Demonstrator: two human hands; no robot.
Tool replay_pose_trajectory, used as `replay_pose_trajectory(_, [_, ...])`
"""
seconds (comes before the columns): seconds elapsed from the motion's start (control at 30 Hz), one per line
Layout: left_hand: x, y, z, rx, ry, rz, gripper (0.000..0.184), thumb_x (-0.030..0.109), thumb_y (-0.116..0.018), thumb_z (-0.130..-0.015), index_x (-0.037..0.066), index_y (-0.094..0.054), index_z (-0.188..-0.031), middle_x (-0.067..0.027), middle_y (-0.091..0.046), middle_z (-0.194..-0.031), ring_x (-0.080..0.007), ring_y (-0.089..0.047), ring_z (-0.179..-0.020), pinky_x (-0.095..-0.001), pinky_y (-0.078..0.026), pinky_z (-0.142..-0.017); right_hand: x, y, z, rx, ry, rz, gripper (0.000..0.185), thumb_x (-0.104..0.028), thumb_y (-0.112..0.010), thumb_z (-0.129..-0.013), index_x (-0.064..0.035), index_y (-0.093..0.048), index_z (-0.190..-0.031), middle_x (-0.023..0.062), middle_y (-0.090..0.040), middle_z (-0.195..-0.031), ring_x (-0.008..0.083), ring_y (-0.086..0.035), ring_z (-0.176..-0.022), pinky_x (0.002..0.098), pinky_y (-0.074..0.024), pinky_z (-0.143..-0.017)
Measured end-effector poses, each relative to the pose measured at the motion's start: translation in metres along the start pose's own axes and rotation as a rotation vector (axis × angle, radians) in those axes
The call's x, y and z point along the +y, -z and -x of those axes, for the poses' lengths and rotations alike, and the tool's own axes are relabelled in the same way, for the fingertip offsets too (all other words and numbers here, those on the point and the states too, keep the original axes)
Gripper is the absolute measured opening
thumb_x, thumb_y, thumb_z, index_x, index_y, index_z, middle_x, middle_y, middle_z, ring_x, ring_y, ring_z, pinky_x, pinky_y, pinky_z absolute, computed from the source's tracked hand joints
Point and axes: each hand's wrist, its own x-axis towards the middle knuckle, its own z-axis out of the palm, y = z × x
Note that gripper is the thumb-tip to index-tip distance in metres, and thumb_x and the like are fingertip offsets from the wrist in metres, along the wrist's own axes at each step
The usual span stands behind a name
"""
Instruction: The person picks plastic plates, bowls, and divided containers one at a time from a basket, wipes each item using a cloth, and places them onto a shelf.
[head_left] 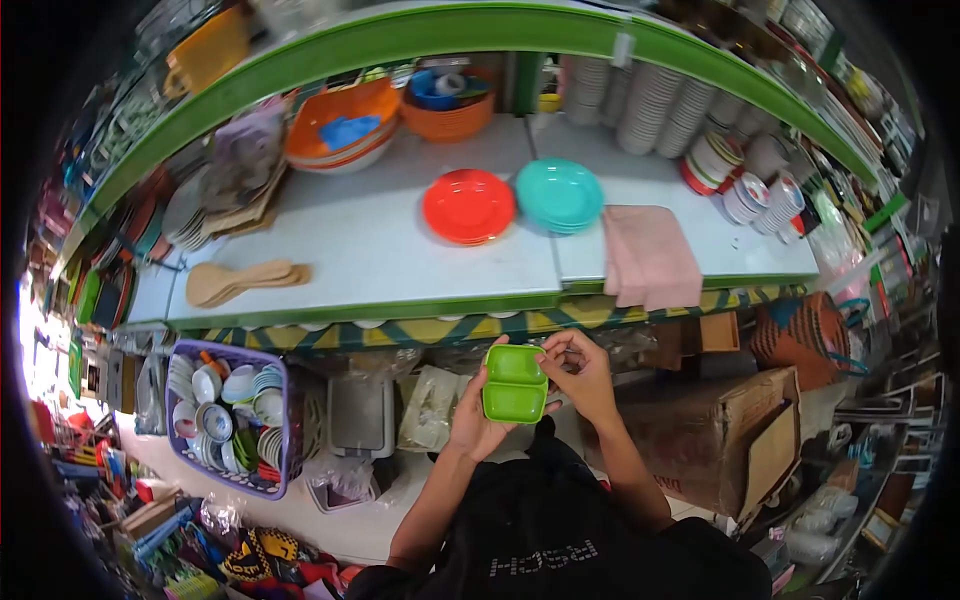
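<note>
A small green dish with two compartments [515,384] is held up in front of my body, below the shelf edge. My left hand [476,420] grips it from the left side and beneath. At its upper right corner is my right hand [582,372], with thumb and fingers bent together at the rim; what they pinch, if anything, is too small to tell. On the shelf beyond lie a stack of red plates [468,206], a stack of turquoise plates [560,195] and a folded pink cloth [652,257] hanging over the edge.
The white shelf [400,275] also bears wooden spoons [245,282], orange bowls [342,125] and stacked white cups [655,110]. Below stand a purple basket of dishes [285,420], a grey bin [361,415] and a cardboard box [700,435].
</note>
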Motion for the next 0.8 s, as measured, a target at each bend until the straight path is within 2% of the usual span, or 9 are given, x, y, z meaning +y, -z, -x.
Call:
replay_pose_trajectory(0.07, [-0.029,-0.009,-0.025,0.03,0.024,-0.026,0.054,0.044,-0.035,-0.109,0.031,-0.023,-0.16,-0.0134,-0.037,-0.159,-0.0457,-0.047,-0.136,-0.0724,-0.035,-0.111,-0.002,0.038,0.003,0.04,-0.013,0.008,0.018,-0.006,-0.074,-0.091,-0.0012,-0.062,-0.103,-0.0001,-0.063,-0.083,0.0038,-0.06,-0.07,0.0202,-0.0521,-0.054])
replay_pose_trajectory(0.27, [-0.093,-0.034,-0.088,-0.066,0.074,0.038,0.054,0.039,-0.04,-0.107,0.028,-0.026,-0.158,-0.0142,-0.039,-0.156,-0.0451,-0.045,-0.138,-0.0694,-0.036,-0.112,-0.016,0.143,-0.005,0.078,-0.045,0.14,0.014,-0.009,-0.072,-0.093,-0.0015,-0.066,-0.104,0.0005,-0.068,-0.088,0.0046,-0.063,-0.074,0.0214,-0.0517,-0.057])
replay_pose_trajectory(0.33, [-0.108,-0.041,-0.103,-0.09,0.053,0.038,0.054,0.039,-0.04,-0.107,0.026,-0.027,-0.158,-0.0151,-0.039,-0.156,-0.0452,-0.045,-0.138,-0.0683,-0.037,-0.111,-0.002,0.18,-0.036,0.304,0.35,0.435,0.012,-0.011,-0.071,-0.092,-0.001,-0.068,-0.096,0.0044,-0.068,-0.079,0.0116,-0.066,-0.075,0.0288,-0.0509,-0.071])
replay_pose_trajectory(0.37, [-0.113,-0.045,-0.11,-0.102,0.04,0.037,0.054,0.04,-0.04,-0.107,0.026,-0.028,-0.158,-0.0156,-0.039,-0.156,-0.0453,-0.045,-0.138,-0.0678,-0.038,-0.111,-0.011,0.196,-0.051,0.442,0.281,0.546,0.022,-0.018,-0.073,-0.091,-0.0002,-0.068,-0.103,0.0089,-0.068,-0.083,0.0193,-0.066,-0.078,0.0318,-0.0515,-0.076])
replay_pose_trajectory(0.43, [-0.12,-0.052,-0.122,-0.07,0.003,0.003,0.054,0.04,-0.039,-0.107,0.024,-0.029,-0.158,-0.0162,-0.04,-0.155,-0.0456,-0.046,-0.137,-0.0661,-0.039,-0.111,-0.02,0.226,-0.092,0.613,0.296,0.831,0.035,-0.024,-0.071,-0.092,-0.0012,-0.065,-0.119,0.0119,-0.067,-0.094,0.0233,-0.065,-0.094,0.0374,-0.0512,-0.081])
replay_pose_trajectory(0.5, [-0.125,-0.058,-0.132,-0.067,-0.022,-0.001,0.054,0.04,-0.038,-0.107,0.023,-0.031,-0.158,-0.0168,-0.041,-0.155,-0.046,-0.047,-0.136,-0.0647,-0.04,-0.111,-0.022,0.253,-0.136,0.618,0.19,0.974,0.062,-0.051,-0.07,-0.088,-0.0007,-0.063,-0.123,0.0178,-0.064,-0.112,0.035,-0.057,-0.113,0.0475,-0.051,-0.09])
replay_pose_trajectory(0.6, [-0.126,-0.064,-0.141,-0.074,-0.047,0.008,0.053,0.039,-0.037,-0.108,0.022,-0.031,-0.158,-0.0174,-0.043,-0.154,-0.0463,-0.05,-0.134,-0.0631,-0.042,-0.11,-0.02,0.264,-0.175,0.478,-0.052,1.201,0.077,-0.063,-0.069,-0.083,-0.0003,-0.061,-0.127,0.0209,-0.059,-0.126,0.0381,-0.052,-0.122,0.0495,-0.0504,-0.094])
replay_pose_trajectory(0.63, [-0.126,-0.065,-0.143,-0.056,-0.062,-0.003,0.053,0.039,-0.037,-0.108,0.022,-0.031,-0.158,-0.0176,-0.044,-0.153,-0.0463,-0.05,-0.133,-0.0629,-0.042,-0.11,-0.022,0.264,-0.182,0.416,-0.102,1.184,0.083,-0.064,-0.074,-0.077,0.0007,-0.061,-0.127,0.0221,-0.053,-0.133,0.0411,-0.051,-0.124,0.0491,-0.0503,-0.096])
replay_pose_trajectory(0.8, [-0.13,-0.078,-0.147,0.015,-0.221,-0.074,0.053,0.038,-0.036,-0.108,0.021,-0.03,-0.158,-0.0183,-0.047,-0.15,-0.0446,-0.052,-0.131,-0.0595,-0.046,-0.108,-0.015,0.257,-0.189,0.343,-0.02,1.113,0.074,-0.053,-0.078,-0.075,0.0004,-0.062,-0.124,0.0209,-0.062,-0.123,0.0392,-0.057,-0.117,0.0478,-0.0507,-0.095])
